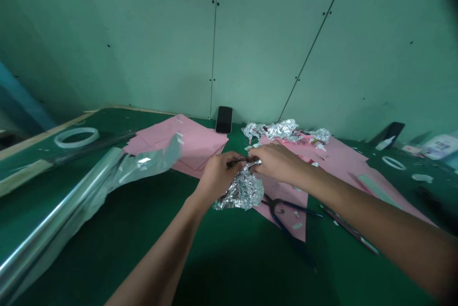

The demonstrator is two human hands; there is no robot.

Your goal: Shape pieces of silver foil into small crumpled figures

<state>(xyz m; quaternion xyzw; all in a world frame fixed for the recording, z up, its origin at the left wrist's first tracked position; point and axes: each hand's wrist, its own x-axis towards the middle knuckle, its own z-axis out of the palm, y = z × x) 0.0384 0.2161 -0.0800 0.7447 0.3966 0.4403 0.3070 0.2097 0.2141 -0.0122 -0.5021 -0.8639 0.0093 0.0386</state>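
Both hands meet over a crumpled piece of aluminium foil [246,192] above the green table. My left hand [217,176] is closed at its upper left edge, fingers bent inward. My right hand [272,160] pinches the foil's upper right edge, its fingertips close to those of the left. Something small and dark shows at the left fingertips, too small to name. Just right of the foil, pliers with dark blue handles [294,208] lie spread on a pink sheet [299,230]. More crumpled foil [282,129] lies behind my right hand.
A pink paper stack [193,141] lies left of centre, a phone [224,120] behind it. At left are a clear plastic film roll [67,205] and a white tape ring [76,138]. Pink sheets [345,170] and a thin pen-like stick [352,232] lie at right. A pale wall [161,34] closes the back.
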